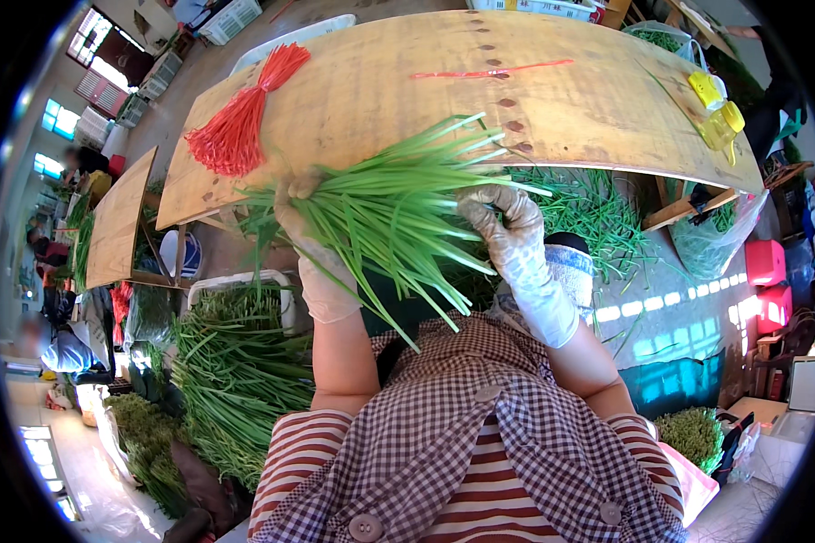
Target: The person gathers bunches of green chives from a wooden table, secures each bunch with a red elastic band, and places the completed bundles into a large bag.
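Note:
My left hand (301, 213), in a soiled whitish glove, is closed round a loose bunch of green garlic chives (385, 204) above the table's near edge. Their pale stalk ends fan out to the right, some upward and some down towards my lap. By those ends is my right hand (512, 226), also gloved, its fingers bent in and the thumb near them. Whether a stalk is pinched there is hard to make out. On the wooden tabletop (353, 81), a bundle of red ties (254, 109) lies to the left, and a few loose red ties (489, 71) lie farther back.
Many more chives (235, 362) fill a white crate on my left. Cut greens (589, 217) lie scattered beneath the table's right side. Yellow-capped containers (720, 122) stand at the right end, near red stools (767, 285). Another person (72, 348) sits at far left.

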The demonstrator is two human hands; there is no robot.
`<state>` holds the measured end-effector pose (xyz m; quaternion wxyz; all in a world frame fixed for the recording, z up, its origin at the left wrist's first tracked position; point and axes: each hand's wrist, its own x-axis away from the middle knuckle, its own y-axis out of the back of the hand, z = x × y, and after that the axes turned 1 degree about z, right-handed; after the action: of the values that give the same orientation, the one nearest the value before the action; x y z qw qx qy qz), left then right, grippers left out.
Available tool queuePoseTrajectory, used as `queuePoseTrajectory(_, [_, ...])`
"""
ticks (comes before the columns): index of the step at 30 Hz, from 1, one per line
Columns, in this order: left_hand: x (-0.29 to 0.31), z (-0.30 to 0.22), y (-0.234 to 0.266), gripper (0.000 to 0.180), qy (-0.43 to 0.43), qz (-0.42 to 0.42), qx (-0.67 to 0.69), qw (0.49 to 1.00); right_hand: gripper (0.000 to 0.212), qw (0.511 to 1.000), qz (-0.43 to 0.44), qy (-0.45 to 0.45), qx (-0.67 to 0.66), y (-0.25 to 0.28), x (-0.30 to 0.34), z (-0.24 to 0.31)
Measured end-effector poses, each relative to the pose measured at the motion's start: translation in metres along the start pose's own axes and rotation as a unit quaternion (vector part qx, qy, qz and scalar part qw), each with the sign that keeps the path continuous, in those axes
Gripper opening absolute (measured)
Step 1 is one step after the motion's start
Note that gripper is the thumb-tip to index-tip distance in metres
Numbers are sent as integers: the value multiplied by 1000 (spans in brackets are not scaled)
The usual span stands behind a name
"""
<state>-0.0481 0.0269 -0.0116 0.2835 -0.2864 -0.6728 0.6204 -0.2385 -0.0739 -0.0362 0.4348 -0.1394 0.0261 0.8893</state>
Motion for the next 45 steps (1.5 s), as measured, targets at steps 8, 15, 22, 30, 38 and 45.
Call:
queuePoseTrajectory(8, [-9, -13, 11, 29, 75, 113, 109, 985, 15, 996, -83, -29, 13, 20, 2, -28])
queuePoseTrajectory(15, [-4, -19, 8, 29, -55, -4, -36, 998, 15, 992, -81, 88, 47, 39, 12, 11])
queuePoseTrajectory(22, [-10, -13, 10, 28, -67, 23, -20, 997, 19, 857, 35, 271, 437, 4, 5, 6])
queuePoseTrajectory(30, [0, -45, 4, 31, 17, 173, 37, 984, 12, 918, -112, 50, 377, 89, 0, -13])
queuePoseTrajectory(38, [-14, -24, 25, 26, -63, 161, 22, 985, 20, 979, 22, -192, -60, 7, 6, 17])
queuePoseTrajectory(45, [1, -9, -1, 29, -16, 85, 35, 996, 15, 985, -127, -56, -99, 33, -3, -14])
